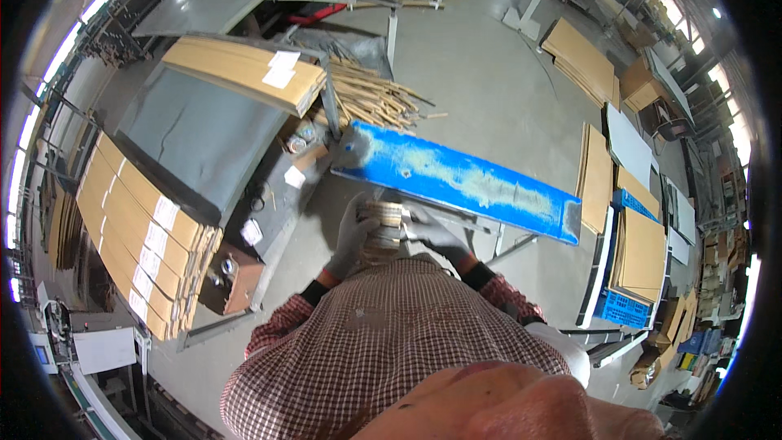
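Observation:
Close in front of my body is a stack of thin, layered cream-and-brown pieces, seen edge-on; their exact kind cannot be made out. Grey-gloved, my left hand grips the stack's left side, fingers curled along it. On the opposite side, my right hand, in a matching glove, presses its fingertips against the stack. Just beyond both hands stands a long blue bench with a worn, scuffed top, slanting from upper left to lower right.
To the left, a dark table carries cardboard stacks with white paper sheets. An open carton sits on its lower shelf. Thin wooden sticks are piled beyond. At right, flat cardboard rests on blue crates.

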`<state>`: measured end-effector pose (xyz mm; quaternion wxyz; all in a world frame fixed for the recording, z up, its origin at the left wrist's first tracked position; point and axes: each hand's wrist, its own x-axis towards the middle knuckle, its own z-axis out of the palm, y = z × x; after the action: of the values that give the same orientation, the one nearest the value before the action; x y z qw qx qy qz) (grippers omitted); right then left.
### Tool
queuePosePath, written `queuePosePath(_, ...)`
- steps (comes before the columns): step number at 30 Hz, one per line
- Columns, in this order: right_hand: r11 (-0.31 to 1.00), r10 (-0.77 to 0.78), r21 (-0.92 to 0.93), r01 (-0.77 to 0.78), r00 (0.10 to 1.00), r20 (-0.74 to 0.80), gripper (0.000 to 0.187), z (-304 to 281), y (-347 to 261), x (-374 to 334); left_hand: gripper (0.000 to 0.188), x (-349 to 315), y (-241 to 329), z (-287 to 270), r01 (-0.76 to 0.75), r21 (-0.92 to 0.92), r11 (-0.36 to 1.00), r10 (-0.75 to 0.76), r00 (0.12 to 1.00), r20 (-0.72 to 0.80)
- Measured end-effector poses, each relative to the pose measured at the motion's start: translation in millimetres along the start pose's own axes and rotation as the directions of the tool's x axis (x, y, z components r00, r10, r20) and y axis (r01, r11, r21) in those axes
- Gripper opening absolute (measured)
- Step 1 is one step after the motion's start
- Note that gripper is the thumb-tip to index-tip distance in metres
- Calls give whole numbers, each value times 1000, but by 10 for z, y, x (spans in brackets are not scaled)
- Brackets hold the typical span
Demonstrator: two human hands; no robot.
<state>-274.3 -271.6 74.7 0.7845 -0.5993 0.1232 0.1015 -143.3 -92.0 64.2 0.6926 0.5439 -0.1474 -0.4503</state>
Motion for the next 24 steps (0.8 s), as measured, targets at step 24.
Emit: queuePosePath(24, 415, -530, -877, 244, 848, -15, 45, 265, -160, 93, 43, 85, 869, 498, -730, 653, 202, 426, 665, 613)
